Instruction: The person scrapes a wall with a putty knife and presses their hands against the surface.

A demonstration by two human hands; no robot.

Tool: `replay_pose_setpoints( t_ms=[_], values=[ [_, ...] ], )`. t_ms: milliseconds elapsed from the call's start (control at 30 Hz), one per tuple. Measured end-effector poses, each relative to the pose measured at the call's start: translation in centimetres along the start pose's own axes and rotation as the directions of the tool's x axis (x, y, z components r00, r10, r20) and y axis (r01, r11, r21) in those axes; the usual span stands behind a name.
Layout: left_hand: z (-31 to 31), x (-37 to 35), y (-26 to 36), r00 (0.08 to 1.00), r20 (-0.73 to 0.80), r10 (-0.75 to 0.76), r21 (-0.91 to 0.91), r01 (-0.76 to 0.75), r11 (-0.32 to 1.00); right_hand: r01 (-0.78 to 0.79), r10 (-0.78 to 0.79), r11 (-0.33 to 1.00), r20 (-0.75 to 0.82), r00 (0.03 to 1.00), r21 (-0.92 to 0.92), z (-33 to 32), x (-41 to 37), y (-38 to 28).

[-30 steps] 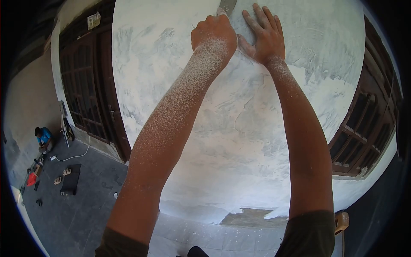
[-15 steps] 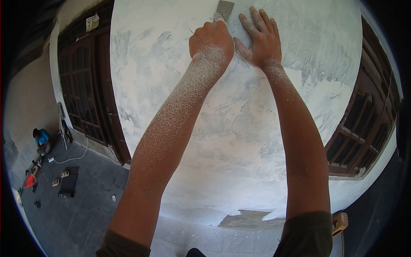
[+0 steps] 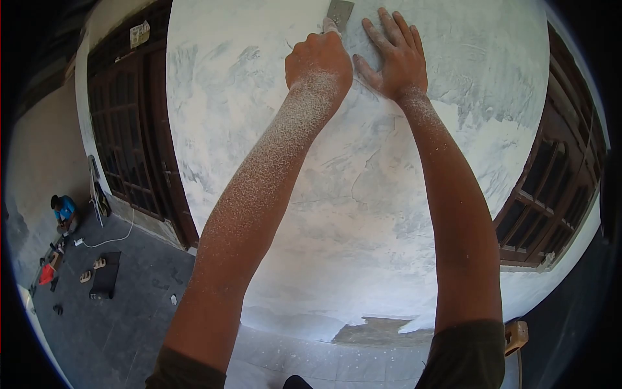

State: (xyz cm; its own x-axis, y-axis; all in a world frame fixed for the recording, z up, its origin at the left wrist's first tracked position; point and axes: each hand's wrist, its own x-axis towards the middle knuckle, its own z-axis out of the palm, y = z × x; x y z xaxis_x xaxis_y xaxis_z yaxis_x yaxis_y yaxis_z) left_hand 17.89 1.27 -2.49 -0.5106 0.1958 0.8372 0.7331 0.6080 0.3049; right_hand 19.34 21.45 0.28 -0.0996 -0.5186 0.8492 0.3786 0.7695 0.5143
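Observation:
High on the wall, my left hand (image 3: 317,61) is closed in a fist around the handle of a putty knife (image 3: 339,14). Its flat grey blade points upward, near or against the surface. White dust covers the back of that wrist and forearm. Beside it, my right hand (image 3: 395,58) lies flat with fingers spread on the wall (image 3: 363,227), its fingertips dusty. The wall is patchy white and grey, with a thin crack below the hands and a bare strip low down.
A dark wooden door (image 3: 123,123) stands left and a wooden window (image 3: 551,188) right. On the dark floor (image 3: 142,298) lie sandals (image 3: 92,270), a red item (image 3: 46,273) and a white cable (image 3: 113,240). A person in blue (image 3: 63,211) sits far left. A wooden piece (image 3: 516,336) shows lower right.
Almost nothing differs. Both hands keep their places, with only a very slight shift of the arms and the view.

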Motion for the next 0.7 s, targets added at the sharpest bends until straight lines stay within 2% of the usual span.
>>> replay_pose_setpoints(
  t_ms=[67,100,167,200,267,367,433,533,700],
  values=[
    [-0.7,1.5,0.1,0.998,-0.029,0.049,-0.038,-0.05,0.998,0.012,-0.012,1.0,-0.007,1.0,0.008,-0.1,0.0,0.1],
    [-0.7,1.3,0.3,0.997,-0.048,0.061,0.006,-0.061,0.998,0.01,-0.01,1.0,-0.005,1.0,0.008,-0.6,0.2,-0.2],
    [0.6,0.0,0.0,0.998,-0.031,0.049,0.008,-0.049,0.999,-0.046,0.04,0.998,0.144,0.989,0.033,-2.2,0.6,-1.2],
    [0.9,-0.6,-0.1,0.999,-0.032,0.038,0.008,-0.037,0.999,-0.043,0.038,0.999,0.138,0.99,0.034,-1.8,0.7,-0.9],
    [1.4,-1.4,-0.6,0.999,0.015,0.029,0.012,-0.029,1.0,-0.005,0.006,1.0,0.025,1.0,-0.017,-0.7,0.1,-0.3],
    [0.9,-0.3,-0.5,0.999,0.007,0.035,-0.026,-0.035,0.999,0.006,-0.006,1.0,0.003,1.0,-0.009,-0.2,0.0,0.0],
    [0.2,1.3,-0.1,0.997,-0.067,0.032,-0.06,-0.036,0.998,0.013,-0.013,1.0,-0.008,1.0,0.003,-0.2,0.1,-0.1],
    [0.8,-0.2,-0.1,1.0,0.007,0.014,-0.026,-0.014,1.0,0.006,-0.006,1.0,-0.003,1.0,0.009,-0.2,-0.2,-0.1],
    [1.1,-0.6,-0.1,1.0,-0.022,-0.008,-0.065,0.007,0.998,0.013,-0.013,1.0,-0.002,1.0,-0.009,-0.2,0.1,0.0]
  ],
)
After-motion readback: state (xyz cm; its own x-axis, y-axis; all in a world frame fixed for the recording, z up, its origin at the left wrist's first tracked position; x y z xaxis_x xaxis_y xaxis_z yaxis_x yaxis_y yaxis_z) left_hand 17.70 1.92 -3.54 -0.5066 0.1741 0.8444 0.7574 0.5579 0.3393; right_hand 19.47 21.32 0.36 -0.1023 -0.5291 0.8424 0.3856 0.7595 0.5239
